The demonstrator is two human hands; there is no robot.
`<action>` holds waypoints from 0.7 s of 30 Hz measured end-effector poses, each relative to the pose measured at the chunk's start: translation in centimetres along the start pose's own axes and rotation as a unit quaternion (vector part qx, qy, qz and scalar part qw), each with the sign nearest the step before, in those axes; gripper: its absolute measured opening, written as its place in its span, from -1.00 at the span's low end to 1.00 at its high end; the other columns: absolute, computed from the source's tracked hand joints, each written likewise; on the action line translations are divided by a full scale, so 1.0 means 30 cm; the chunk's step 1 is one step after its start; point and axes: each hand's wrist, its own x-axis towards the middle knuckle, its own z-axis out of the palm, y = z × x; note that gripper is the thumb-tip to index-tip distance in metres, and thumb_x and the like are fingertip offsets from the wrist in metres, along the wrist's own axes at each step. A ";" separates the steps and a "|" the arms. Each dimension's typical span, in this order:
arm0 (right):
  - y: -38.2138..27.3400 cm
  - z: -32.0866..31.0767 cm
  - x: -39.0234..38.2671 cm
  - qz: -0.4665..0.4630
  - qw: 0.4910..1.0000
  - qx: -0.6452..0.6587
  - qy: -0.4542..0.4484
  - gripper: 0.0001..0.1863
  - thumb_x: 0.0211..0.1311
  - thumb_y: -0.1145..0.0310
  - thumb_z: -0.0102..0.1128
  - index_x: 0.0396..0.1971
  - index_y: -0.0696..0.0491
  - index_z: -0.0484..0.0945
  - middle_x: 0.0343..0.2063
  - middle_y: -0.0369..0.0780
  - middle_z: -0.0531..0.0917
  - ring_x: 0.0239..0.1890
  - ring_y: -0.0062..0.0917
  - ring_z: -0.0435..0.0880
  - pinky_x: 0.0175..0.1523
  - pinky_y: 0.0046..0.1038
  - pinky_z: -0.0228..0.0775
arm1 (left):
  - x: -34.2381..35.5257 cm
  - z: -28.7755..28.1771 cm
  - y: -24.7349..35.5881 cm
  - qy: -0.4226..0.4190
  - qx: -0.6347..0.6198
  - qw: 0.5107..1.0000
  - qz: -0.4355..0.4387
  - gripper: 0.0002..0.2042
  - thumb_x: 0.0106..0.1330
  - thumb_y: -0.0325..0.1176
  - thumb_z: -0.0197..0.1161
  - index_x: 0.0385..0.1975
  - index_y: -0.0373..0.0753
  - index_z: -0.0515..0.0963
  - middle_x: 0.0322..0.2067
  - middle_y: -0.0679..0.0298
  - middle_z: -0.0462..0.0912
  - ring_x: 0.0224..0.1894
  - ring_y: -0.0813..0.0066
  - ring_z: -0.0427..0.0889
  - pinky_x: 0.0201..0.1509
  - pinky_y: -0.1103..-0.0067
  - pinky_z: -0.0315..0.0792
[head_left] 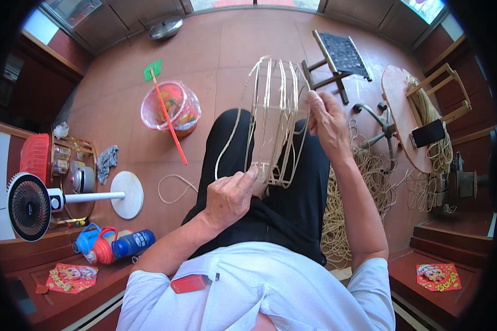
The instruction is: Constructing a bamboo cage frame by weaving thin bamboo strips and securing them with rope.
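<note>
Over my lap lies an openwork frame (282,110) of thin rods, with pale cord strung along its length. My left hand (230,199) is closed at its near left end, thumb and fingers pressed together on the rim. At the far right side my right hand (327,118) pinches the pale cord (305,74) beside the frame; the exact grip is partly hidden by the fingers. A loose strand (230,140) bows out on the left, running from the far end toward my left hand. Beneath the frame are my dark trousers (218,160).
A big heap of cord (342,215) lies by my right leg. Beyond it stand a folding stool (343,55) and a round board (395,105) bearing a phone (428,134). To the left are a lined bin (190,110) with a fly swatter (168,118), a fan (30,207) and bottles (132,243).
</note>
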 end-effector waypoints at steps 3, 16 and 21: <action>-0.001 0.008 -0.159 -0.006 0.998 -0.047 0.042 -0.64 0.70 0.08 0.23 -0.05 0.14 0.64 -0.40 -0.30 0.67 -0.48 -0.70 0.62 -0.43 -0.53 0.47 | -0.099 0.005 -0.006 -0.051 0.020 0.998 0.013 -0.53 0.23 -0.60 0.38 0.20 -0.26 0.67 -0.48 0.22 0.57 -0.50 0.21 0.67 -0.40 0.34 0.54; 0.124 0.076 -0.537 -0.064 0.957 -0.280 -0.042 -0.64 0.54 0.42 0.40 0.15 0.10 0.42 -0.30 -0.06 0.79 -0.28 -0.16 0.88 -0.18 -0.19 0.68 | -0.196 0.020 0.006 -0.121 0.057 0.991 -0.017 -0.59 0.30 -0.50 0.40 0.18 -0.26 0.70 -0.47 0.23 0.56 -0.52 0.29 0.68 -0.42 0.38 0.53; 0.145 0.073 -0.536 -0.050 0.959 -0.273 -0.053 -0.52 0.45 0.42 0.49 0.19 0.08 0.40 -0.31 -0.13 0.81 -0.33 -0.25 0.88 -0.23 -0.24 0.67 | -0.183 0.037 0.006 -0.132 0.102 0.986 -0.018 -0.63 0.32 -0.49 0.38 0.15 -0.27 0.71 -0.47 0.23 0.56 -0.52 0.30 0.69 -0.41 0.38 0.53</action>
